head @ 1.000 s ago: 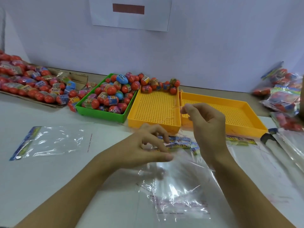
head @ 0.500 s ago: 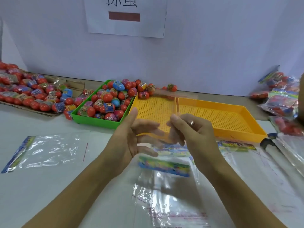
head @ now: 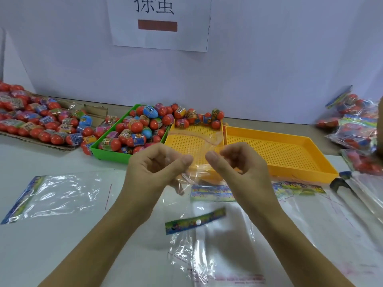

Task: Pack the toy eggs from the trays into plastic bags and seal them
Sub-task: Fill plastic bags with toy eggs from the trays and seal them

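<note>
Both hands pinch one clear plastic bag (head: 198,154) above the surface: left hand (head: 153,168), right hand (head: 238,168). Bag hangs just in front of the yellow tray (head: 196,146); toy eggs (head: 141,129) fill the green tray (head: 109,154) left of it.

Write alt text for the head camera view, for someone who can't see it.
Two bare hands, left hand and right hand, pinch a clear plastic bag held up over a white table. Behind sit a green tray heaped with red toy eggs and two yellow perforated trays.
</note>
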Demonstrator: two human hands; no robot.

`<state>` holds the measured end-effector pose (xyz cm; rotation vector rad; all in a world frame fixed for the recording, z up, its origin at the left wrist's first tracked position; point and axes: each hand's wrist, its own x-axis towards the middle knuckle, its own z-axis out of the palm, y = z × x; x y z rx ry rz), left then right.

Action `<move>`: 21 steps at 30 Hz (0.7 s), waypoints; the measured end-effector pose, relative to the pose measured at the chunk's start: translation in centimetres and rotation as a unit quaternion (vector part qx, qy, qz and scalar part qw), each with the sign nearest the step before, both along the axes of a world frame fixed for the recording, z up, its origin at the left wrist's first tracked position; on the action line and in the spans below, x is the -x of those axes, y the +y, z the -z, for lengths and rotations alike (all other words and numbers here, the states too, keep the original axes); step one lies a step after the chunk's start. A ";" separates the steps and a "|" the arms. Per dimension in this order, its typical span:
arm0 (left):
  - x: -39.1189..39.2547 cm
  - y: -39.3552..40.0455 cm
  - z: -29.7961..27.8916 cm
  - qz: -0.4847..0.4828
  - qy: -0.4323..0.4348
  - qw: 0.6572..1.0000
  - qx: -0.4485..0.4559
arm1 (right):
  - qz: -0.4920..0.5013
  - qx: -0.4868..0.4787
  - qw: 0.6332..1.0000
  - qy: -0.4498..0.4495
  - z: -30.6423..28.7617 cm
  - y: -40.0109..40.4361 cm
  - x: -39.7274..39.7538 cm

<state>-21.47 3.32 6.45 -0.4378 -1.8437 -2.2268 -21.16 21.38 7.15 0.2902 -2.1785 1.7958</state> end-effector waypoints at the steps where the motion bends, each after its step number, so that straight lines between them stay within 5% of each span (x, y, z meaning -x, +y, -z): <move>1: -0.1 -0.1 0.0 -0.053 0.075 0.995 0.034 | 0.031 0.015 0.999 0.008 0.0 0.2 0.0; 5: -0.7 -0.5 -0.1 -0.200 0.380 0.866 0.257 | -0.123 0.096 0.986 -0.055 -0.6 0.4 0.0; 8: -0.7 -0.3 0.1 -0.149 0.420 0.820 0.360 | -0.231 0.064 0.966 -0.100 -0.6 -0.4 -0.4; 14: -0.9 -0.1 0.6 -0.013 0.333 0.851 0.406 | -0.209 0.056 0.955 -0.203 -0.8 0.4 -0.1; 21: -1.0 -0.5 1.1 0.005 0.265 0.854 0.448 | -0.148 -0.021 0.960 -0.238 -0.6 0.3 0.1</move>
